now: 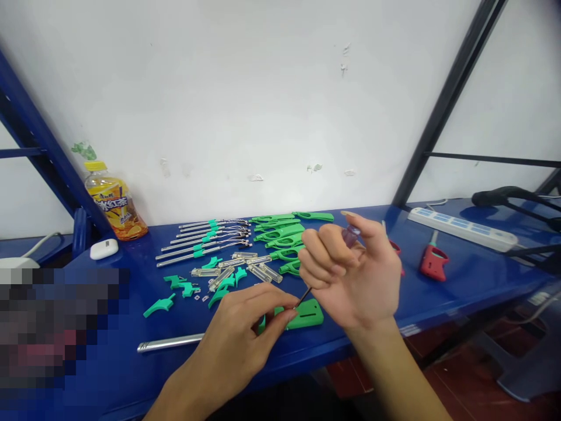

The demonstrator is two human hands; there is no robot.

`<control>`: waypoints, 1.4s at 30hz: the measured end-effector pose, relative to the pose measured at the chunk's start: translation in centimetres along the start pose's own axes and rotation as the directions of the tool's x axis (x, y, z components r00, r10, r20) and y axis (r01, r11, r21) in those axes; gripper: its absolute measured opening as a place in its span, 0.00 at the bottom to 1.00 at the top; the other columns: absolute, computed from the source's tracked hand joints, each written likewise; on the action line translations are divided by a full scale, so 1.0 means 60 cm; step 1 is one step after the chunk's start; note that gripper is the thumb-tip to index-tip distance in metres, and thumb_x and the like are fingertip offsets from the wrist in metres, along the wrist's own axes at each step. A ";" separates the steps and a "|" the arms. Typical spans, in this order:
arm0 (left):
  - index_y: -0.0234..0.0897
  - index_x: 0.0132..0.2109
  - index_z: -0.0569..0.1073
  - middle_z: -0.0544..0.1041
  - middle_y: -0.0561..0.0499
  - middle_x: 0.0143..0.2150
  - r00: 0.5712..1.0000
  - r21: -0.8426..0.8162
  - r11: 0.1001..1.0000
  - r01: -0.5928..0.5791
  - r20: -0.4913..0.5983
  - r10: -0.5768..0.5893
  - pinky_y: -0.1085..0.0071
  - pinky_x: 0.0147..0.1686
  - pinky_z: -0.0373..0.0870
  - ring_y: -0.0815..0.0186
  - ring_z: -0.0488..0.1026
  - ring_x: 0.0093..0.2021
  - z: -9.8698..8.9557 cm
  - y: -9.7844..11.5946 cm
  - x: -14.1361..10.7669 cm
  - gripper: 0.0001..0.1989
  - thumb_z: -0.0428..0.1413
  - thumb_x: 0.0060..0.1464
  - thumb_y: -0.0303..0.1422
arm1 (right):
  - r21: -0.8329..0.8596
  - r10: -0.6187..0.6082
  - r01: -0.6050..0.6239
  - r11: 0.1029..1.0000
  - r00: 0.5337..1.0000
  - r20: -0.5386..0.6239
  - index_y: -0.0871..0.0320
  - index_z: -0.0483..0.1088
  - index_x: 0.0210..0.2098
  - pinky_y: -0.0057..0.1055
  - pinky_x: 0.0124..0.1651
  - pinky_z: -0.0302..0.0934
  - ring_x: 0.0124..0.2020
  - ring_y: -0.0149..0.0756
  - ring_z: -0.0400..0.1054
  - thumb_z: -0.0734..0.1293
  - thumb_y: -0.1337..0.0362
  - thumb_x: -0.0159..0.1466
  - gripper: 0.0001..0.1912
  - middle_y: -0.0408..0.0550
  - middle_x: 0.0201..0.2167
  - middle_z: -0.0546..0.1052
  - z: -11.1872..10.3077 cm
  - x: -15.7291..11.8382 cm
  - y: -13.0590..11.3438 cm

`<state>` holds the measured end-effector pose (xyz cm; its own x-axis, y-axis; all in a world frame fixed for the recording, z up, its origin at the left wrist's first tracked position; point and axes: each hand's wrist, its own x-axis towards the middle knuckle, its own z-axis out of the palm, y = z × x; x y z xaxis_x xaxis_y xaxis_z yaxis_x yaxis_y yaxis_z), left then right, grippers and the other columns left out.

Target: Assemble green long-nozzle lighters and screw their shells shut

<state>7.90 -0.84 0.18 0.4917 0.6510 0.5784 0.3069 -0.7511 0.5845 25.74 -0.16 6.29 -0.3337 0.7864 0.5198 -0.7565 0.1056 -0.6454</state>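
My right hand [350, 269] is closed around a screwdriver. Its translucent purple handle [349, 235] shows between thumb and fingers, and the thin dark shaft [303, 297] slants down to the left. My left hand [245, 327] is closed over a long-necked green lighter [309, 314], thumb and forefinger pinched at the screwdriver's tip. Whether a screw is there, I cannot tell. The lighter's silver tube [170, 342] sticks out to the left, and its middle is hidden under my left hand. Just behind lie teal triggers [160, 305] and clear fuel tanks [265, 273].
Several silver tubes with wires [179, 255] and green handle shells [280, 234] line the table's back. A tea bottle [114, 204] and white earphone case [104, 249] stand left. On the right are a red lighter [433, 261] and a power strip [462, 229].
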 end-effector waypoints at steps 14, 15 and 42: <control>0.43 0.44 0.80 0.82 0.58 0.37 1.000 -0.020 1.000 -0.019 -0.007 0.019 0.80 0.26 0.65 0.74 0.73 0.30 0.003 -0.003 -0.002 0.09 0.60 0.64 0.23 | -0.011 -0.006 0.006 1.000 1.000 -0.011 0.55 0.47 0.16 0.27 0.19 0.36 0.17 0.25 0.40 0.59 0.55 0.71 0.29 0.37 0.17 0.50 0.003 -0.001 0.004; 0.43 0.45 0.80 0.82 0.58 0.37 1.000 -0.022 0.999 -0.023 -0.009 0.023 0.80 0.26 0.64 0.74 0.73 0.30 0.002 -0.003 -0.002 0.09 0.60 0.64 0.23 | -0.010 -0.010 0.010 1.000 1.000 -0.013 0.55 0.47 0.16 0.27 0.19 0.37 0.17 0.25 0.40 0.59 0.55 0.71 0.29 0.37 0.17 0.50 0.003 -0.001 0.004; 0.45 0.52 0.79 0.83 0.58 0.36 0.989 -0.026 0.990 0.136 -0.060 -0.138 0.81 0.23 0.68 0.74 0.70 0.24 0.010 0.011 -0.001 0.13 0.61 0.62 0.27 | -0.106 -0.030 0.023 0.994 0.997 -0.065 0.55 0.51 0.17 0.27 0.19 0.38 0.18 0.27 0.39 0.58 0.48 0.73 0.32 0.37 0.16 0.49 0.012 -0.001 0.004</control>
<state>8.56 -1.42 0.20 0.3951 0.7535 0.5254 0.3494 -0.6523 0.6726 25.19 -0.59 6.52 -0.2738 0.8207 0.5016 -0.7000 0.1876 -0.6891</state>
